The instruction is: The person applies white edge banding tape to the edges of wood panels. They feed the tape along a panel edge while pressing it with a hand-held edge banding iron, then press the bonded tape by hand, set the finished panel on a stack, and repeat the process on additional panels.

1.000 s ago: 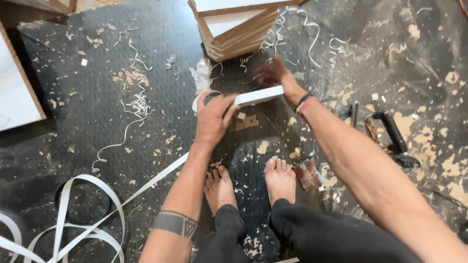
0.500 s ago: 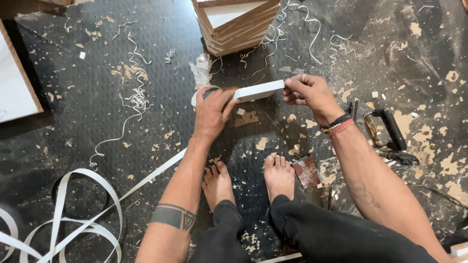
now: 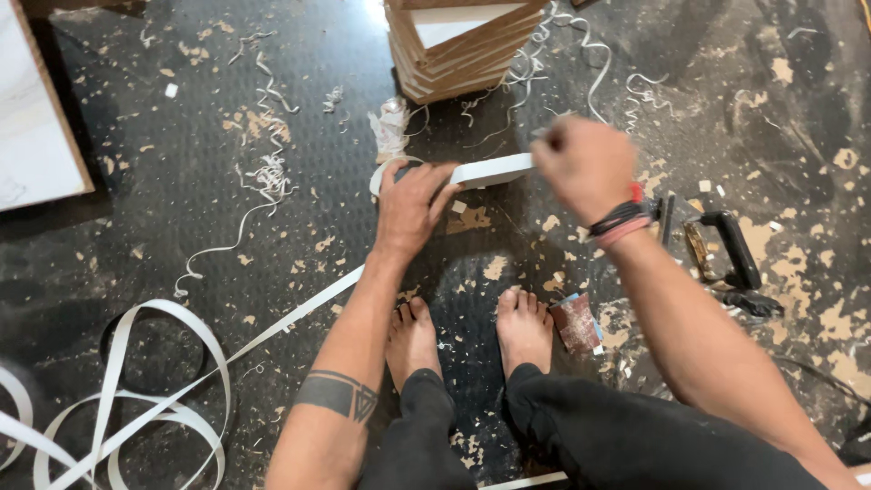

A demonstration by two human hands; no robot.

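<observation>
A narrow white-edged board [image 3: 494,170] lies across the dark floor in front of my bare feet [image 3: 467,331]. My left hand [image 3: 413,204] presses down on its left end, fingers spread over it. My right hand [image 3: 585,163] is closed in a fist at the board's right end; what it grips is hidden. A red and black band sits on that wrist. White edge-banding strip [image 3: 299,313] runs from under my left hand toward loose coils at the lower left.
A stack of wood panels [image 3: 458,41] stands just beyond the board. A white panel [image 3: 32,118] leans at the left. A black-handled tool [image 3: 726,249] and a folded sandpaper piece [image 3: 576,322] lie to the right. Shavings and curled strips litter the floor.
My right hand lifted from the floor beyond the board and came back toward me to the board's right end, closing into a fist. My left hand stayed on the board.
</observation>
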